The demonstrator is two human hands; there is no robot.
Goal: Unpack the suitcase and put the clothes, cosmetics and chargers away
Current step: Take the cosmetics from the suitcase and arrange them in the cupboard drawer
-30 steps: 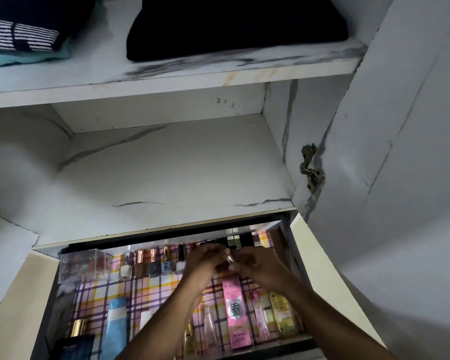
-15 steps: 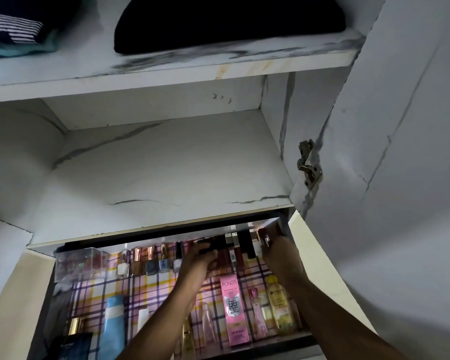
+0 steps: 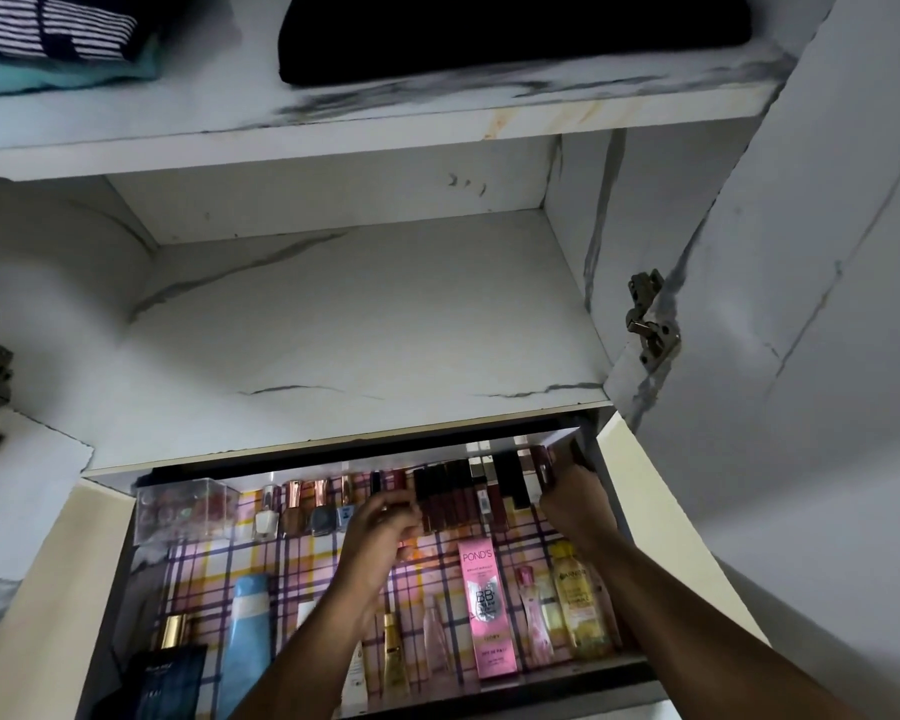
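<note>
Two hinges [image 3: 649,319], one pink box [image 3: 486,610], perhaps four polish bottles [image 3: 292,509].

An open drawer [image 3: 611,517] lined with checked paper [image 3: 302,563] carries a clear box [image 3: 185,509] far left, nail polish bottles [image 3: 294,511] and dark lipsticks [image 3: 448,498] along the far edge, and a blue tube [image 3: 245,636] and pink carton [image 3: 487,610] nearer. The top shelf [image 3: 385,122] carries folded clothes [image 3: 510,33].

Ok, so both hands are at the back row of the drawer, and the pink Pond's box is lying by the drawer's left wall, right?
Not quite. In the head view the pink Pond's box lies right of centre, near the drawer's right wall. The left hand and right hand are indeed at the back row.
</note>
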